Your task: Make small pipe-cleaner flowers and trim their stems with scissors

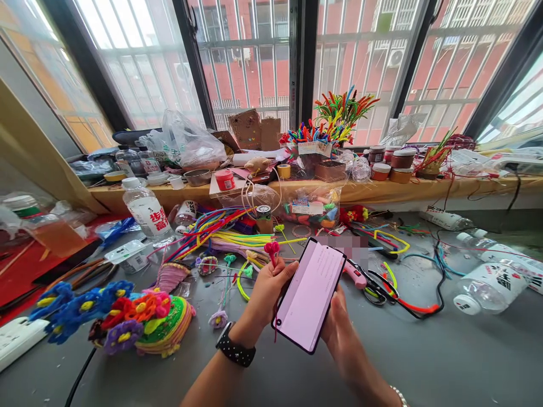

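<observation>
A smartphone [311,294] with a lit pale screen is tilted above the grey table. My right hand [339,328] grips its right edge from below. On the other side my left hand [267,291] is closed, its thumb against the phone's left edge. A small pink pipe-cleaner flower [272,249] pokes up out of the left fist, and a dark red stem hangs below it. Left of that hand lie a lilac flower [218,319] and a green pipe-cleaner piece [229,259]. A pink-handled tool, perhaps a glue gun [355,275], is right of the phone.
Fuzzy flowers [123,316] on a striped base stand at left. Bundled pipe cleaners [229,237] and an upright bottle [146,209] are behind. Scissors [375,297], a black cable [439,282] and a lying bottle [487,285] occupy the right. Jars [402,164] line the sill.
</observation>
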The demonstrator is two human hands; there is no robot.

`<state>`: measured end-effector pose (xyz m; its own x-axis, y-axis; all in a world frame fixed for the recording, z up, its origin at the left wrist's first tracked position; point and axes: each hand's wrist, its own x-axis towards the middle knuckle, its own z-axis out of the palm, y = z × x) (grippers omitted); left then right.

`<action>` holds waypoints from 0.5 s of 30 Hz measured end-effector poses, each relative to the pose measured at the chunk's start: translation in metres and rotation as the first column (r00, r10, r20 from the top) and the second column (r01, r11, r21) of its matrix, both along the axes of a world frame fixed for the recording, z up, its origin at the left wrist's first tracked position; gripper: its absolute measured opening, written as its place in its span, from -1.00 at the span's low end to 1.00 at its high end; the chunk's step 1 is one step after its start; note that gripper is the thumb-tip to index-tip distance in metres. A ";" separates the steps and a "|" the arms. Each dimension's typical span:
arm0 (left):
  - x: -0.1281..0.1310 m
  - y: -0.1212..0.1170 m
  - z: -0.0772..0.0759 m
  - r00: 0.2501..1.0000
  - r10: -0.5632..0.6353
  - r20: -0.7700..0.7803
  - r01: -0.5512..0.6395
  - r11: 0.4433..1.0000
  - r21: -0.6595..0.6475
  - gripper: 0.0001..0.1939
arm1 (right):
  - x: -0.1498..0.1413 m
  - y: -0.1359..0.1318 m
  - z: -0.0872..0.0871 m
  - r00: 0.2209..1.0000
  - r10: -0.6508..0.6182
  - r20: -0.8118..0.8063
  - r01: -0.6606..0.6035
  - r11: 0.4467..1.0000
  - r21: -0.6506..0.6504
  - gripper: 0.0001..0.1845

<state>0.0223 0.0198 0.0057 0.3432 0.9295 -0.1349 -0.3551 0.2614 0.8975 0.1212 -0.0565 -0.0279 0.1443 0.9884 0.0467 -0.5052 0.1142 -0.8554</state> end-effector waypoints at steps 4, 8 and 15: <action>0.002 -0.002 -0.002 0.997 0.070 0.032 -0.070 0.998 0.010 -0.52 | 0.003 0.002 -0.004 0.991 -0.033 0.129 0.032 0.999 0.011 -0.17; 0.004 -0.005 -0.004 0.991 0.126 0.041 -0.125 0.992 -0.019 -0.51 | 0.005 0.001 -0.009 0.896 -0.111 0.429 0.112 0.993 0.024 0.00; 0.009 -0.012 -0.003 0.976 0.212 0.049 -0.210 0.977 -0.039 -0.49 | 0.005 0.003 -0.010 0.764 -0.129 0.632 0.119 0.991 0.059 0.21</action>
<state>0.0311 0.0082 0.0031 0.1473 0.9771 -0.1538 -0.4520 0.2048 0.8682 0.1266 -0.0539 -0.0380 0.1980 0.9625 0.1854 0.1703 0.1524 -0.9735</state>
